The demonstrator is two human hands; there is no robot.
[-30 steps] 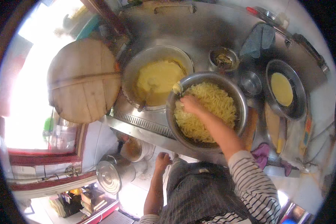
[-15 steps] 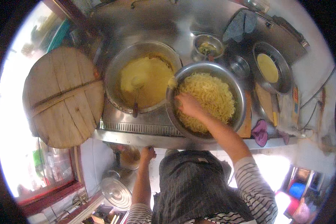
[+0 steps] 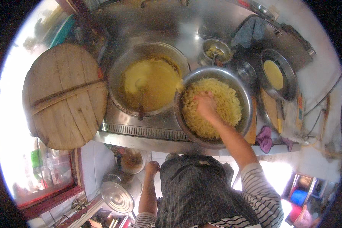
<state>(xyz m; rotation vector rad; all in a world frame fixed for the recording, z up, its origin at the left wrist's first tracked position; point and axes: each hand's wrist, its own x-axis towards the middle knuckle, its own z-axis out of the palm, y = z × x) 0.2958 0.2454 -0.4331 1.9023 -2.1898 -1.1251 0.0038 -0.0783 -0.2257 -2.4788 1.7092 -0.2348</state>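
Observation:
A wide steel bowl (image 3: 181,121) full of pale yellow strips (image 3: 228,98) stands at the counter's front, right of the big pan. Over the strips is my right hand (image 3: 206,105), its fingers curled down into them; the fingertips are partly hidden. My left hand (image 3: 153,166) hangs below the counter edge beside the dark striped apron (image 3: 195,190). It is closed, and what it holds, if anything, is hidden. Left of the bowl, the large round pan (image 3: 116,99) holds yellowish liquid with paler foam. A ladle (image 3: 141,110) rests in it, handle toward me.
A round wooden lid (image 3: 64,110) stands at the left. Behind the bowl are a small steel bowl (image 3: 207,59) with a utensil and an empty-looking metal pot (image 3: 247,72). Farther right are a pan with yellow contents (image 3: 273,74), a yellow-handled knife (image 3: 280,123) and a purple cloth (image 3: 264,140).
My right hand has moved right and slightly up from the bowl's left side toward the middle of the strips. My left hand has dropped lower. The whole view has shifted slightly.

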